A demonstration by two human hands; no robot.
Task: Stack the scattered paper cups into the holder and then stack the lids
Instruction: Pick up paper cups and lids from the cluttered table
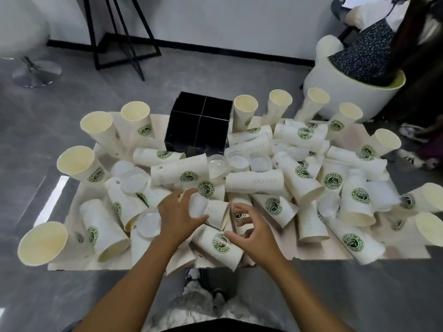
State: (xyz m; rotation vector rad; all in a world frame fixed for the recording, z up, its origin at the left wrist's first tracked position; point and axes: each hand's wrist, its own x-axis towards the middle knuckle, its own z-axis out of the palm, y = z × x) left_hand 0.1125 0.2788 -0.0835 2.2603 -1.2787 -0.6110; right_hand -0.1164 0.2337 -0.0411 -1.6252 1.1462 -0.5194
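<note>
left hand (180, 212) grips a lying paper cup (211, 212) amid the pile on the table (316, 251); right hand (253, 232) hovers loosely curled, holding nothing

- A person's left hand (178, 215) is gripping a paper cup (211, 213) lying on its side.
- The right hand (251, 232) is hovering just beside it, fingers (239, 207) curled.
- Cups and clear lids (148, 222) are crowding the table (318, 250) around a black holder (199, 123).
</note>
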